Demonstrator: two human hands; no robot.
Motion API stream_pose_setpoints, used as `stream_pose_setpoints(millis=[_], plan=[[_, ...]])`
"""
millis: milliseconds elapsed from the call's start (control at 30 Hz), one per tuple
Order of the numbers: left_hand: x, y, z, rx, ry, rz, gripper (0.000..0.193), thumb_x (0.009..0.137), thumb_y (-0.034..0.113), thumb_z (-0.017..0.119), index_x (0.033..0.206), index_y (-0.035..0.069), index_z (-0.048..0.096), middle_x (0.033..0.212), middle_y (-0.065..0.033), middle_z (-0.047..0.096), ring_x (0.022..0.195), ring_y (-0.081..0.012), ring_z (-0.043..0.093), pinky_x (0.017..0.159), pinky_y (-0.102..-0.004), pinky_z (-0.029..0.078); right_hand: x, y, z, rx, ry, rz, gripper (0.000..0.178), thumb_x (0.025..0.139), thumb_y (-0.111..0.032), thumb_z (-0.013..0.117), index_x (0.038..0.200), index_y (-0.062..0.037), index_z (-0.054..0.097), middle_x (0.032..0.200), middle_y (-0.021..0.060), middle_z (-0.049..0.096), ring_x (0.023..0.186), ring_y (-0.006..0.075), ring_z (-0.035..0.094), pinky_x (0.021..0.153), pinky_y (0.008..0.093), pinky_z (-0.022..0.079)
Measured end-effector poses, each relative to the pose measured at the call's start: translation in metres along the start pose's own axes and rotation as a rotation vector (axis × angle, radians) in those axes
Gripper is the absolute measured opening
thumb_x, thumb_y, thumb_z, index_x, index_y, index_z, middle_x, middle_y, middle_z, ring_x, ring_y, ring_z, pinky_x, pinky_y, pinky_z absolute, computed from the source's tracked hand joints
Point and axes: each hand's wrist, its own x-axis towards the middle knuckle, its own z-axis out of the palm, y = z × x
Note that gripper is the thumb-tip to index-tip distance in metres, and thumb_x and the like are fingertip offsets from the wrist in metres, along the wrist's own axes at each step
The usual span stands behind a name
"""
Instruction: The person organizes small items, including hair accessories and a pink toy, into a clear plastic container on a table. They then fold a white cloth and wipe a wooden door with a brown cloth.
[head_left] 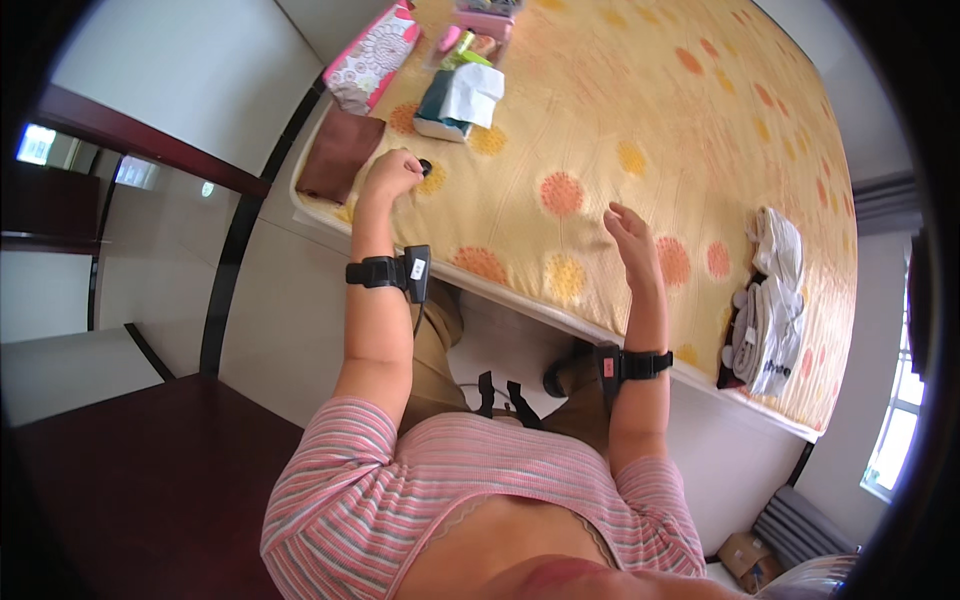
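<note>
From where I stand, a yellow flower-patterned cover (600,110) spreads widest, folded white clothing (782,320) by its right edge, a folded brown cloth (340,155) at the left. The right hand (632,238) hovers half-curled, seemingly empty. The left hand (392,176), beside the brown cloth, is curled at a small black object (426,168); how firmly, I can't tell. Handling that piece looks like the step; the next move calls for secure fingertips.

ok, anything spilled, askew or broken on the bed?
Nothing visibly spilled or broken. Only mildly untidy: a white tissue flops loosely over its pack, beyond the left hand, rather than sitting tucked in.
</note>
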Motion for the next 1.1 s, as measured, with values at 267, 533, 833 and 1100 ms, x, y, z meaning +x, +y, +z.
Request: stream_pose_setpoints(millis=[267, 533, 833, 1100], plan=[[-0.085, 0.134, -0.06, -0.928, 0.379, 0.9, 0.047, 0.082, 0.024, 0.057, 0.117, -0.004, 0.042, 0.112, -0.0145, 0.052, 0.098, -0.0204, 0.053, 0.082, -0.0284, 0.043, 0.006, 0.005, -0.003, -0.082, 0.044, -0.068, 0.055, 0.079, -0.033, 0.059, 0.118, 0.0042, 0.045, 0.103, 0.0209, 0.057, 0.098, 0.023, 0.054, 0.083, 0.0321, 0.042], [-0.154, 0.148, -0.075, -0.955, -0.346, 1.472, 0.055, 0.083, 0.03, 0.055, 0.122, -0.004, 0.037, 0.116, -0.0176, 0.047, 0.098, -0.0251, 0.053, 0.082, -0.0331, 0.044, 0.002, -0.024, 0.005, -0.079, 0.025, -0.048, 0.055, 0.081, -0.032, 0.059, 0.12, 0.0028, 0.044, 0.111, 0.0175, 0.054, 0.109, 0.0208, 0.047, 0.096, 0.0336, 0.029], [-0.177, 0.148, -0.076, -0.98, -0.435, 1.489, 0.056, 0.082, 0.033, 0.054, 0.121, -0.004, 0.036, 0.116, -0.019, 0.046, 0.097, -0.026, 0.053, 0.083, -0.035, 0.043, -0.004, -0.03, 0.012, -0.118, 0.026, -0.037, 0.054, 0.081, -0.033, 0.058, 0.119, 0.0028, 0.045, 0.11, 0.0173, 0.054, 0.109, 0.0201, 0.046, 0.096, 0.0327, 0.029], [-0.174, 0.143, -0.079, -1.001, -0.47, 1.512, 0.057, 0.082, 0.035, 0.053, 0.121, -0.004, 0.036, 0.117, -0.0202, 0.045, 0.096, -0.0267, 0.052, 0.084, -0.0366, 0.042, -0.009, -0.024, 0.002, -0.126, 0.044, -0.062, 0.058, 0.08, -0.03, 0.058, 0.121, 0.0069, 0.04, 0.114, 0.0247, 0.05, 0.11, 0.0272, 0.047, 0.09, 0.0336, 0.038]])
